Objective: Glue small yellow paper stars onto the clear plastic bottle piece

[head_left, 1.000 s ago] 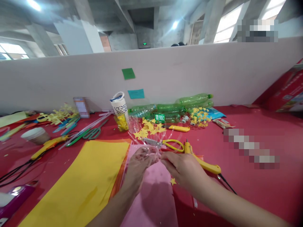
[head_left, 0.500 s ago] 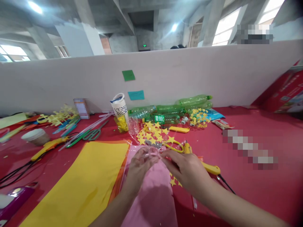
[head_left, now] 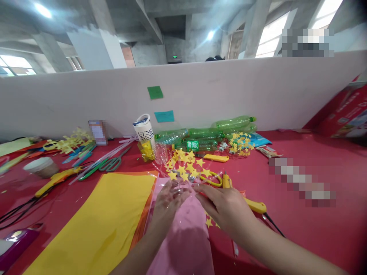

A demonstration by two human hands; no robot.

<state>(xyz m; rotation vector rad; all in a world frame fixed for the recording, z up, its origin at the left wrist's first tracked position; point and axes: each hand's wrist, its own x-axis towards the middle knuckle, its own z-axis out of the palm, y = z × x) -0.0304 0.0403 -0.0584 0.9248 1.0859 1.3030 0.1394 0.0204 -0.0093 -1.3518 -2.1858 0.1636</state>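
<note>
Between my two hands is a clear plastic bottle top (head_left: 184, 186), its round rim facing me. Thin clear strips splay out from it, and yellow stars (head_left: 189, 167) fan out at the far side; some may lie on the table behind. My left hand (head_left: 168, 200) curls round the rim's left side, fingers closed. On the right side, my right hand (head_left: 225, 200) pinches the plastic between thumb and fingers. Pink paper (head_left: 186, 236) lies beneath, and yellow-handled scissors (head_left: 215, 178) lie just beyond my right hand, partly covered.
A yellow glue gun (head_left: 255, 205) lies beside my right hand, another glue gun (head_left: 59, 179) at the left. Yellow sheets (head_left: 94, 217) lie left of the pink paper. Green bottles (head_left: 205, 133), a patterned cup (head_left: 144, 130) and green scissors (head_left: 110, 164) stand or lie farther back.
The bottle top has tilted in my hands, so its stars now spread up and toward me in a fan. Both hands keep nearly the same place and grip.
</note>
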